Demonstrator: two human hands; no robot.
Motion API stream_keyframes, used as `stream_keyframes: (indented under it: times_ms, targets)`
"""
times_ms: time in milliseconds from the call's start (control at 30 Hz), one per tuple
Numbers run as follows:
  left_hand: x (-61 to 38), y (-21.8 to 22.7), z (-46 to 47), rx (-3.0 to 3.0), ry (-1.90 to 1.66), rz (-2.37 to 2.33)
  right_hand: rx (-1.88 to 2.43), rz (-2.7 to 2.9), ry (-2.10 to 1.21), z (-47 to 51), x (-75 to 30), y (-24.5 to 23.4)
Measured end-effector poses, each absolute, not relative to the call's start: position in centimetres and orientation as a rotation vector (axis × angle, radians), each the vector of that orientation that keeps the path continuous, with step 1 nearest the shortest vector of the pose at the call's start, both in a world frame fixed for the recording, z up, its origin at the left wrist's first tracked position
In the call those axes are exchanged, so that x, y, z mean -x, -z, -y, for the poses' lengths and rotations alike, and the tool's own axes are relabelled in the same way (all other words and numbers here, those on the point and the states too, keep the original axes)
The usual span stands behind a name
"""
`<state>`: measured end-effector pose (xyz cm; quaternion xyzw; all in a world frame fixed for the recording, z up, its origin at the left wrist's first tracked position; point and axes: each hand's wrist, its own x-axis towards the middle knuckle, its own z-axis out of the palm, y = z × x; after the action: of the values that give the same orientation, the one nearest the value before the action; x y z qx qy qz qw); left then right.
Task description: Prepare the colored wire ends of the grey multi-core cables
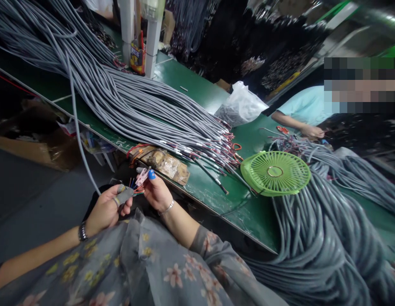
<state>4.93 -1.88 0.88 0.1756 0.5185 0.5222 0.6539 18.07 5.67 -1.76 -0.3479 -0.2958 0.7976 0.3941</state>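
Pinched in my left hand (105, 210) is the end of a grey cable (81, 144), which runs up and over the bundle on the bench. Its thin coloured wires (139, 191) fan out toward my other hand. My right hand (158, 194), with a blue cover on the thumb tip, grips a small pale pink plastic piece (142, 176) beside these wires. Whether any wire sits inside the piece, I cannot tell. Grey tape or a finger cover wraps some of my left fingers. Both hands are in front of the bench edge, above my lap.
A large bundle of grey cables (136, 102) lies across the green bench (197, 100). A taped block (167, 163) sits at its edge, a green fan (275, 172) farther right. A plastic bag (244, 104) stands behind. Across the bench, a co-worker's hand (313, 131) is near more cables.
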Motion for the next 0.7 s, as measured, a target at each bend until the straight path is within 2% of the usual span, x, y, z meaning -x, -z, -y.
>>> stream_keyframes:
  times_ms: [300, 533, 700]
  targets:
    - [-4.8, -0.8, 1.8, -0.441, -1.146, -1.203, 0.887, 0.732, -2.066, -5.8, -18.1, 1.9]
    - [-4.1, -0.1, 2.5, -0.535, -1.128, -1.195, 0.934, 0.986, -2.326, -5.7, -19.9, 1.8]
    - [-3.5, 0.3, 2.8, -0.72, -1.026, -1.252, 1.019, 1.197, -2.201, -5.3, -19.9, 1.5]
